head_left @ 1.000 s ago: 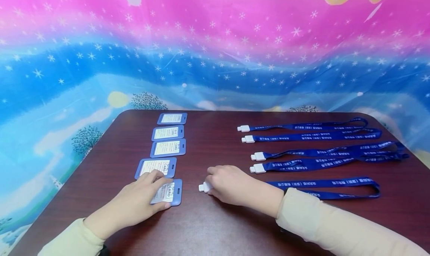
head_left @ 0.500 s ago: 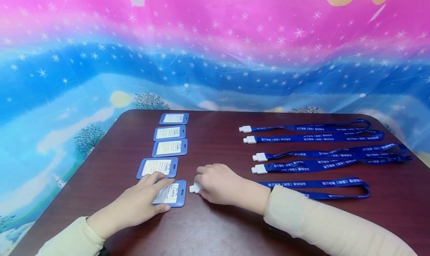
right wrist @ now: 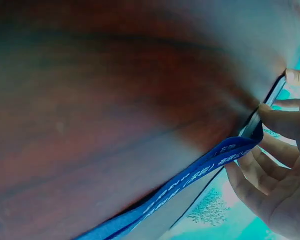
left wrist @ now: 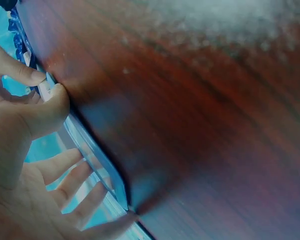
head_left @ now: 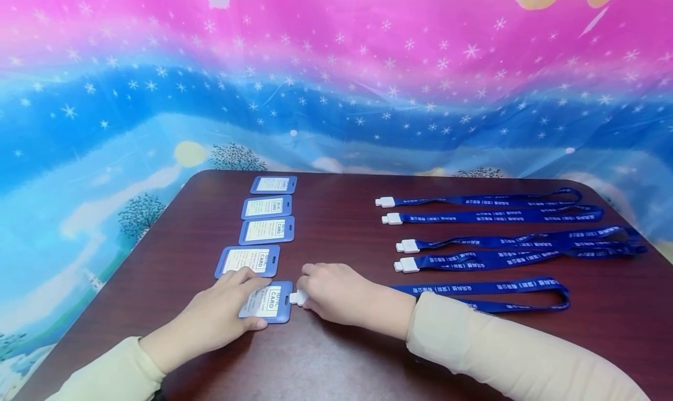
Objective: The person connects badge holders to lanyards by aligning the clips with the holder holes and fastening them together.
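A blue card holder (head_left: 273, 310) with a white card lies nearest the front in the left column. My left hand (head_left: 212, 316) holds it, thumb at the near edge and fingertips by the far edge. In the left wrist view the card holder (left wrist: 102, 162) appears edge-on beside the fingers. From the right, my right hand (head_left: 342, 294) pinches the white plastic clip (head_left: 295, 298) of a blue lanyard (head_left: 494, 287). The clip's tip meets the card holder's slotted end; whether it enters the slot cannot be told. In the right wrist view, the lanyard strap (right wrist: 189, 180) trails from the fingers.
Several more card holders (head_left: 267, 230) line up behind on the left of the dark wooden table (head_left: 326, 360). Several blue lanyards (head_left: 478, 258) with white clips lie on the right. A printed backdrop (head_left: 336, 85) hangs behind the table.
My right hand has moved left, drawing the lanyard along, and its clip has come up to the card holder. My left hand stays at the card holder.
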A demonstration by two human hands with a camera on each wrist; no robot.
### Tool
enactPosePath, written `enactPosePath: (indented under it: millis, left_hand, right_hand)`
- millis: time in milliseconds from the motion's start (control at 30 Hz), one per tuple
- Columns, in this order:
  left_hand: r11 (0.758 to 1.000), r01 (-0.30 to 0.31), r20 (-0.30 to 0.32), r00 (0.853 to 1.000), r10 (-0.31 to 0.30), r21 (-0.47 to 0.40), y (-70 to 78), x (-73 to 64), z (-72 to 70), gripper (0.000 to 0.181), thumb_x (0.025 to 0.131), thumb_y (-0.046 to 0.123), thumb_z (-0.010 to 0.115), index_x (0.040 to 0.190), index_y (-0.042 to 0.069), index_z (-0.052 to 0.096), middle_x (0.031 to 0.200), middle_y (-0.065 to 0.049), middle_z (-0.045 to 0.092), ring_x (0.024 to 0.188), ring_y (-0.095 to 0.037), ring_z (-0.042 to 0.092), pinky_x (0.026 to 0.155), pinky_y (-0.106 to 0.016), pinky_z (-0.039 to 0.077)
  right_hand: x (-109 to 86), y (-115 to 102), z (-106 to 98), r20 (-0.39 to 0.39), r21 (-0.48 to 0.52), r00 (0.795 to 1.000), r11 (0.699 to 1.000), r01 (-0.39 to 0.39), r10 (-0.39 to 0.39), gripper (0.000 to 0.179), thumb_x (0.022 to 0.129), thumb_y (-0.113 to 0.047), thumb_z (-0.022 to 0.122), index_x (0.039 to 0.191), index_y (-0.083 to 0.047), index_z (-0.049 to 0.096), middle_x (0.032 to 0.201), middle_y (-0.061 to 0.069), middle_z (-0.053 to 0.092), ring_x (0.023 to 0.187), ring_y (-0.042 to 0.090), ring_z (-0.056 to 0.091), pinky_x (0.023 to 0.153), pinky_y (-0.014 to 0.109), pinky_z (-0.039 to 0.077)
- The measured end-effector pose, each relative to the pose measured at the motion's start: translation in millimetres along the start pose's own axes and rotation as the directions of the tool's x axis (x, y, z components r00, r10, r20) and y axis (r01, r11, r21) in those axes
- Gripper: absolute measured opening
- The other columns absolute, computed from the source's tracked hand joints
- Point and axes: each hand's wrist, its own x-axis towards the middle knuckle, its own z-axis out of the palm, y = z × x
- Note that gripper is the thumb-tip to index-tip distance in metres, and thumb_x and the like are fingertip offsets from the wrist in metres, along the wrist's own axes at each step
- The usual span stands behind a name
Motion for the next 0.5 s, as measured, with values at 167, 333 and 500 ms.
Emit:
enactPosePath:
  millis: [167, 333, 500]
  left_hand:
    - [1.000, 0.007, -0.001, 1.000, -0.007, -0.016, 4.6, -2.0, 2.3, 0.062, 0.076, 0.032, 0.086, 0.131, 0.013, 0.063, 0.115, 0.000, 0.057, 0.100, -0.021, 0.050, 0.064, -0.037, 0.052]
    - [0.999, 0.010, -0.018, 1.000, -0.011, -0.042, 6.3, -3.4, 5.3, 0.063, 0.077, 0.027, 0.086, 0.132, 0.011, 0.062, 0.120, -0.003, 0.057, 0.102, -0.022, 0.049, 0.067, -0.038, 0.053]
    - [0.997, 0.013, -0.046, 0.999, -0.016, -0.072, 5.3, -6.2, 7.4, 0.064, 0.078, 0.025, 0.085, 0.134, 0.007, 0.059, 0.125, -0.005, 0.056, 0.108, -0.024, 0.050, 0.078, -0.043, 0.055]
  right_hand:
    - [2.7, -2.1, -2.2, 0.043, 0.064, 0.997, 0.995, -0.070, 0.067, 0.020, 0.086, -0.024, 0.080, 0.103, -0.013, 0.077, 0.084, -0.004, 0.060, 0.070, 0.006, 0.053, 0.065, 0.020, 0.049]
    - [3.8, -3.2, -3.1, 0.046, 0.151, 0.988, 0.977, -0.151, 0.145, 0.021, 0.083, -0.023, 0.083, 0.100, -0.013, 0.079, 0.082, -0.006, 0.061, 0.070, 0.005, 0.051, 0.065, 0.019, 0.047]
    - [3.9, -2.3, -3.0, 0.046, 0.217, 0.984, 0.960, -0.178, 0.172, 0.020, 0.082, -0.022, 0.084, 0.097, -0.011, 0.080, 0.081, -0.006, 0.062, 0.071, 0.004, 0.050, 0.067, 0.018, 0.047]
